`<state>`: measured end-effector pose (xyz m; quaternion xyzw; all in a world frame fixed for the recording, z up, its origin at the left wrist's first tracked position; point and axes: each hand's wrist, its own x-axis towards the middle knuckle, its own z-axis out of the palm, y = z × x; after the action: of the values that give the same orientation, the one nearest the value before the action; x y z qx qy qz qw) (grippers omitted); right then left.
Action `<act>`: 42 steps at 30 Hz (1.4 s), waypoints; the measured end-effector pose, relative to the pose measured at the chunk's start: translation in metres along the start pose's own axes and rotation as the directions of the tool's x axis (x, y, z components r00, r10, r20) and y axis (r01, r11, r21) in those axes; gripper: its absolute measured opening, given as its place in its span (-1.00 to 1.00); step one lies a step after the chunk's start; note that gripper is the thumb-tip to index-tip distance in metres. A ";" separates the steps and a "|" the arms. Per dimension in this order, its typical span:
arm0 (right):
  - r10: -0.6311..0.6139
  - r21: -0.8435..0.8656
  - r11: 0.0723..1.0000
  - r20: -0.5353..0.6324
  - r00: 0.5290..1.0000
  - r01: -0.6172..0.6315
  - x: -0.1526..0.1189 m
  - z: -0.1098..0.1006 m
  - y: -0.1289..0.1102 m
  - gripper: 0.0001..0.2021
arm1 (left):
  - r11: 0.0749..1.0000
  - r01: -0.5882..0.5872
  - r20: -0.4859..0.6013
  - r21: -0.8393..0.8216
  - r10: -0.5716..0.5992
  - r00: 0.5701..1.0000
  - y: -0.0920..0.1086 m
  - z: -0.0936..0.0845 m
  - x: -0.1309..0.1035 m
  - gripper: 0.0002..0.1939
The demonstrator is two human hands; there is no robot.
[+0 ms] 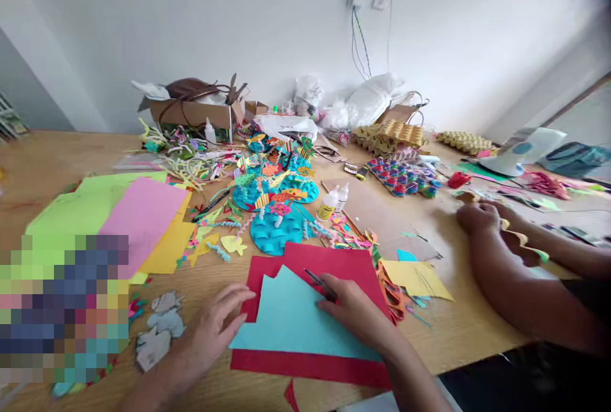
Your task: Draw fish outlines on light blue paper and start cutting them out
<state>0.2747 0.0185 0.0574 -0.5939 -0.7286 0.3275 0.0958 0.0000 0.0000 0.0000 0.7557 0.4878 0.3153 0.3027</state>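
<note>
Nearest me, a red scrap [291, 396] lies below the light blue sheet [291, 323], which rests on a larger red sheet [329, 256]. My left hand [222, 316] is half open, seemingly empty, thumb by the blue sheet's left side; I cannot tell whether it presses down. My right hand [351, 307] lies over the slanted right edge, fingers closed around a dark pen [317, 281]. I judge the blue sheet light, flat and easily creased, apt to slide on the red; I'd pin it near the lower-left corner, clear of the notched upper corner. Leftward, grey cutouts [160, 332] crowd my wrist; rightward, orange scraps [394, 300] border the red. Beyond, a blue woven disc [274, 234] and glue bottles [328, 205] limit forward reach.
</note>
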 end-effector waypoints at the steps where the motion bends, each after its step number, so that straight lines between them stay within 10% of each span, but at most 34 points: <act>1: -0.009 0.015 1.000 0.011 1.000 0.009 -0.002 0.000 0.002 -0.88 | 1.000 0.001 0.011 0.004 -0.001 1.000 0.000 -0.001 0.001 -0.69; 15: 0.033 -0.054 0.998 0.023 0.999 -0.032 -0.012 0.002 0.029 -0.89 | 0.751 0.353 0.070 -0.558 -0.381 0.922 0.017 -0.020 0.020 -0.53; 26: 0.068 -0.080 0.994 -0.022 0.997 -0.069 -0.024 0.001 0.029 -0.89 | 0.982 0.188 0.140 -0.033 -0.182 0.973 0.014 -0.014 0.025 -0.61; 42: 0.031 -0.240 0.970 -0.027 0.999 -0.037 0.012 0.008 -0.006 -0.90 | 0.939 -0.185 0.233 0.291 0.118 0.965 0.028 -0.030 -0.009 -0.65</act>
<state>0.2624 0.0260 0.0525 -0.6171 -0.7515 0.2317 0.0258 -0.0105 -0.0134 0.0383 0.8586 0.4362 0.1748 0.2051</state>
